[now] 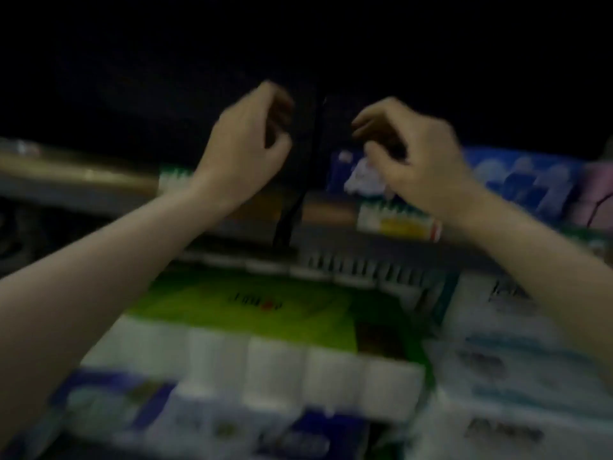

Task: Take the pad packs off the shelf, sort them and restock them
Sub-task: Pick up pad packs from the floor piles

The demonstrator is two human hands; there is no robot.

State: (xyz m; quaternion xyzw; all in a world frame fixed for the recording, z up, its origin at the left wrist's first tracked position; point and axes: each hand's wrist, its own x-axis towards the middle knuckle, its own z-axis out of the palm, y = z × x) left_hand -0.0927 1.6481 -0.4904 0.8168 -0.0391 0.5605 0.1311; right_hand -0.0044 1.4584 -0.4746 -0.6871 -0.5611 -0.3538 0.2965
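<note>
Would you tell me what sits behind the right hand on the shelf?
Behind the right hand lie a blue-and-white pack and a green-and-white pack, with more blue packs alongside. The hand covers part of them, and blur hides any print.

upper shelf (83, 180): crosses the frame's middle, blurred; blue packs (524, 180) and a white-green pack (398, 220) at right.
lower shelf: green-topped pack (252, 307) at centre, white packs (517, 353) at right.
</note>
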